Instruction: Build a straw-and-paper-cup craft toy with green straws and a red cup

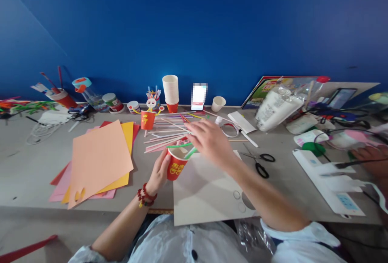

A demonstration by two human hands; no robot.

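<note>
My left hand [160,171] is wrapped round the side of a red paper cup [176,166] with gold characters, held upright above the left edge of a white sheet [206,194]. Green strips [191,152] stick out at the cup's rim. Over the right side of the cup is my right hand [206,137], its fingers bent and slightly blurred near a pale stick; what its fingertips hold, if anything, I cannot make out. Behind the cup lie many paper straws [169,127]. A red cup with a rabbit figure [147,120] stands behind and to the left.
Coloured paper sheets [101,162] lie at left. At the back are stacked white cups [170,89] and a lit phone [198,97]. Black-handled scissors [261,164] and a white power strip [327,186] lie right; another person's hand [371,160] is at the far right.
</note>
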